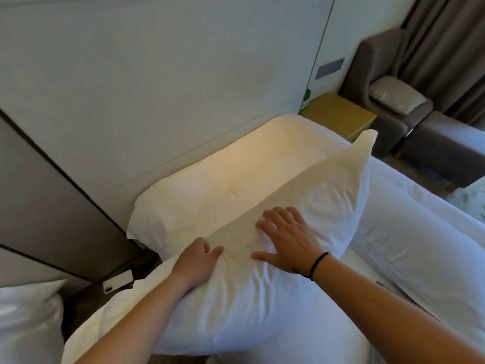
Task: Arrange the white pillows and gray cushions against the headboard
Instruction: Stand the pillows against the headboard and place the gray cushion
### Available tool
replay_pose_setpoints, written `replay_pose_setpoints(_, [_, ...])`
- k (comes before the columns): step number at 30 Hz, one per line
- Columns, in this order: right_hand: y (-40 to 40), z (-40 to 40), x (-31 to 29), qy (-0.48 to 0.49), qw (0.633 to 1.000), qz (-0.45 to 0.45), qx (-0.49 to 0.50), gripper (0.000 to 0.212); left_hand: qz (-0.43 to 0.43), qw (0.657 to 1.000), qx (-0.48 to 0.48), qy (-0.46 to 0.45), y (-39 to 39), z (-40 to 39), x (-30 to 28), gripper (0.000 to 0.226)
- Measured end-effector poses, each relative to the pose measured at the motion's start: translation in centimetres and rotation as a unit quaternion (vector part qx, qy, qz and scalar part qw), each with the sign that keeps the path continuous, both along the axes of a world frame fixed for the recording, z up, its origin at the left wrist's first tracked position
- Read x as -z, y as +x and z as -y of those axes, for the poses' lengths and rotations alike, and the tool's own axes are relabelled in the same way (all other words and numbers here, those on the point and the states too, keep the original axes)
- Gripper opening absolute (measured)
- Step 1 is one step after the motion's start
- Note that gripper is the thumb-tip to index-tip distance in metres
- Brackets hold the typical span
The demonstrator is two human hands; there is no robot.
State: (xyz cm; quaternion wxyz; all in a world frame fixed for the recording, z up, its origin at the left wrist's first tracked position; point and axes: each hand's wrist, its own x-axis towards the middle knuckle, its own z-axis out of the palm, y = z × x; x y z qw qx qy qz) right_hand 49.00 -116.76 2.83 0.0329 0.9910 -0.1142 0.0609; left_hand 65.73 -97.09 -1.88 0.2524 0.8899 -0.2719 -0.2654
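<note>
A white pillow (236, 164) lies flat against the pale headboard (147, 82). A second white pillow (262, 298) leans tilted in front of it, its far corner sticking up. My left hand (196, 261) grips a bunch of fabric at this front pillow's upper edge, thumb and fingers curled into the cloth. My right hand (286, 237) lies flat on the same pillow with fingers spread, a black band on the wrist. A gray cushion (396, 97) sits on the armchair at the far right.
A gray armchair (372, 74) and ottoman (446, 151) stand by the dark curtain at right. A yellow bedside table (338, 114) is beside the headboard. White duvet (420, 232) covers the bed. Another white pillow (26, 319) shows at lower left, with a white phone (118, 281) on a dark surface.
</note>
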Motion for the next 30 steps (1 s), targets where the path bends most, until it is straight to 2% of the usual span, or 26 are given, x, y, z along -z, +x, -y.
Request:
replay_pose_setpoints(2, [0.6, 0.7, 0.7, 0.018, 1.000, -0.016, -0.009, 0.078, -0.001, 1.000, -0.012, 0.018, 0.1, -0.2, -0.6, 0.036])
replay_pose_setpoints(4, [1.4, 1.7, 1.5, 0.034, 0.999, -0.038, -0.002, 0.084, 0.033, 0.999, 0.004, 0.031, -0.3, -0.3, -1.4, 0.036])
replay_pose_setpoints(7, [2.9, 3.2, 2.4, 0.033, 0.999, -0.037, -0.003, 0.080, 0.210, 0.974, 0.059, 0.060, -1.5, -0.7, -1.8, 0.056])
replay_pose_setpoints(9, [4.0, 4.1, 2.9, 0.035, 0.999, -0.035, -0.004, 0.076, 0.290, 0.950, 0.082, 0.085, -2.1, -0.9, -1.7, 0.068])
replay_pose_setpoints(14, [5.9, 5.0, 4.5, 0.046, 0.996, -0.072, 0.007, 0.071, 0.343, 0.928, 0.074, 0.122, -1.2, -0.8, -1.1, 0.066])
replay_pose_setpoints(22, [10.5, 7.1, 4.6, 0.112, 0.980, -0.135, 0.093, 0.074, 0.283, 0.943, 0.102, 0.139, 5.1, 2.1, 0.0, 0.064])
replay_pose_setpoints(25, [13.0, 8.1, 4.8, 0.125, 0.975, -0.147, 0.106, 0.082, 0.236, 0.958, 0.111, 0.119, 9.7, 3.8, 1.3, 0.070])
replay_pose_setpoints(30, [19.8, 10.2, 3.8, 0.138, 0.957, -0.236, 0.096, 0.086, 0.138, 0.985, 0.089, 0.050, 18.2, 6.3, 3.0, 0.083])
